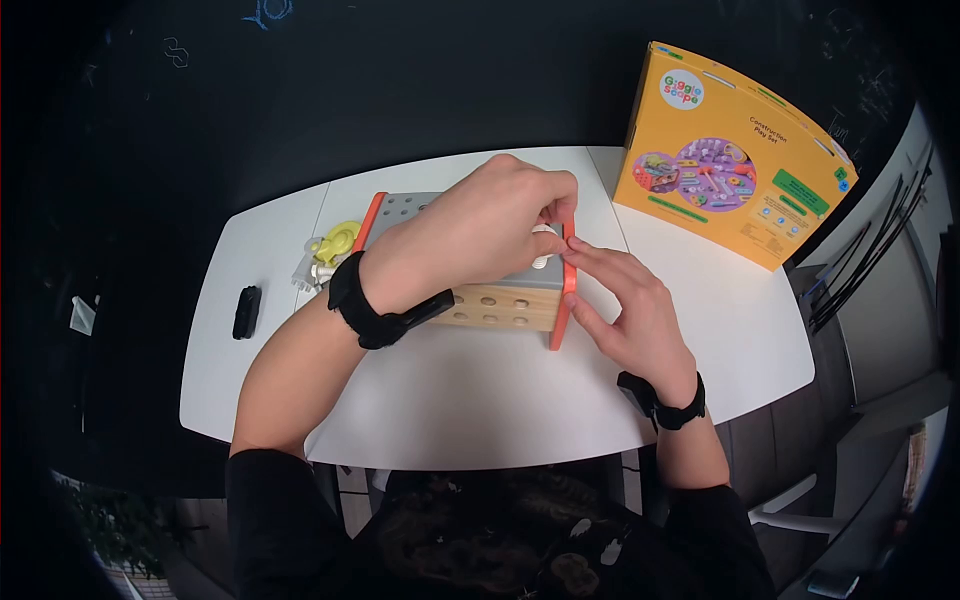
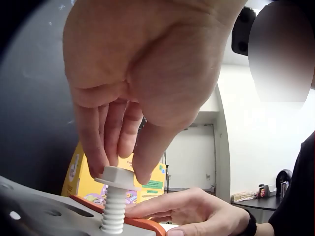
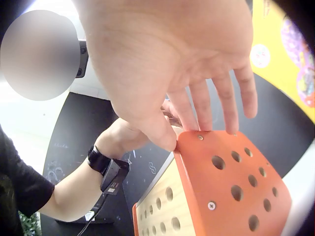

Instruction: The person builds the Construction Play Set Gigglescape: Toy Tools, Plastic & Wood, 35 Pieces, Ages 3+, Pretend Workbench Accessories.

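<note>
A wooden toy workbench has a grey perforated top and orange side panels. A white bolt stands upright in the grey top, close to the right-hand panel, much of its thread showing above the surface. My left hand reaches over the bench from above, thumb and fingertips pinching the hexagonal head. With its fingers fairly straight, my right hand rests on the upper edge of the right orange panel. Its thumb touches that panel's front corner.
Left of the bench lie a yellow toy piece and white parts. A small black object is farther left on the white table. The yellow box stands at the back right, a dark board behind.
</note>
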The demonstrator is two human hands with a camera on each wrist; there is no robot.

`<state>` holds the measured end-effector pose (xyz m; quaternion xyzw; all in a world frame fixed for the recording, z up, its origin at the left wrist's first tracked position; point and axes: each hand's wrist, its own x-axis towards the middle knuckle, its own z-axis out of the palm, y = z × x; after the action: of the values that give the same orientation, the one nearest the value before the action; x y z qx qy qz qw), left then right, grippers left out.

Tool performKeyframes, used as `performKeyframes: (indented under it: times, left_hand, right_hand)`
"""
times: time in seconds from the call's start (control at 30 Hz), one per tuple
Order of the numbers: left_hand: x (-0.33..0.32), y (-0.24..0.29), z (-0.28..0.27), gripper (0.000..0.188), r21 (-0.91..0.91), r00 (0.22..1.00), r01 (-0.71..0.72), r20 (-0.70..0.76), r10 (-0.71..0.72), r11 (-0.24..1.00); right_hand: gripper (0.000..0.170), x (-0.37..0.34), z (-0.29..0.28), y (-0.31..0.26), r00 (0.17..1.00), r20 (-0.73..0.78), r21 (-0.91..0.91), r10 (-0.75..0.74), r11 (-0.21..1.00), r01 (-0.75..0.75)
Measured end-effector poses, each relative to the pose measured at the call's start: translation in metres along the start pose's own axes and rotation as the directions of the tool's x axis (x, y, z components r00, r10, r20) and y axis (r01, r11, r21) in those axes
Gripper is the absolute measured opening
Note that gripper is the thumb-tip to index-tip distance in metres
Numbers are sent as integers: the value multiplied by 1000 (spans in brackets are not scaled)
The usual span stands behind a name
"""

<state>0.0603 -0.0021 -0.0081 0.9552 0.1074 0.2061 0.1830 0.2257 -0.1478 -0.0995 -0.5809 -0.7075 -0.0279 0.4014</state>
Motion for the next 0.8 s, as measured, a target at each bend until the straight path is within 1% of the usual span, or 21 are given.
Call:
performKeyframes:
  times: [0.03,0.07,0.13,0.17,0.23,0.27,0.33,0.37,0.43,0.47,0.53,0.57,0.63,0.67,0.73,0.77,0.8]
  left_hand:
    - [0,-1,1,17,57,993,-87,-79,91,995]
    - [-1,0,0,17,56,993,-87,-80,91,995]
    - [-4,4,-2,19,261,1000,-11,-25,18,965]
    - [-3,7,-3,19,259,1000,-9,-24,16,966]
    - [0,12,-5,17,300,982,111,111,-150,947]
    - [-1,10,-5,17,299,982,113,111,-152,948]
    - [-4,4,-5,13,202,995,-25,97,5,979]
    - [-4,1,-6,13,201,995,-24,97,5,979]
    - [-4,-4,-8,5,79,984,-149,114,140,986]
    - [-2,-4,-9,5,78,984,-149,113,140,986]
    - [-1,-3,-13,12,41,961,-99,263,85,994]
    - [-2,-5,-13,12,43,962,-99,261,84,994]
    - [-5,-10,-11,13,-81,951,-244,178,255,966]
    - [-4,-11,-9,13,-80,951,-243,177,254,967]
    - [-3,-9,-3,6,53,966,-251,-48,254,966]
    - [-4,-8,0,6,52,966,-249,-51,252,967]
    - [-5,-7,4,5,177,973,-200,-75,216,964]
  right_hand:
    - [37,0,0,0,1000,4,3,7,1000,-7]
    - [37,0,0,0,1000,4,3,7,1000,-7]
    - [37,-1,0,1,1000,8,-4,2,1000,-2]
    - [37,-1,1,2,1000,9,-3,3,1000,-3]
    - [38,-1,1,3,1000,2,8,-6,1000,6]
    - [38,-1,1,3,1000,3,9,-6,1000,6]
    - [38,-1,1,1,1000,3,3,-1,1000,1]
    - [38,-1,1,2,1000,4,3,0,1000,0]
    - [37,-1,1,3,1000,-1,6,-3,1000,3]
    - [37,-1,2,3,1000,0,6,-3,1000,3]
    - [37,-1,2,2,1000,-4,19,7,1000,-7]
    - [37,-1,2,2,1000,-4,19,4,1000,-4]
    - [37,-2,1,2,999,17,14,40,999,-41]
    - [37,-2,1,2,999,17,14,39,999,-39]
    - [37,-2,3,3,1000,-5,13,14,1000,-14]
    - [37,-2,3,3,1000,-2,12,12,1000,-12]
    - [37,-2,3,3,1000,-2,14,14,1000,-14]
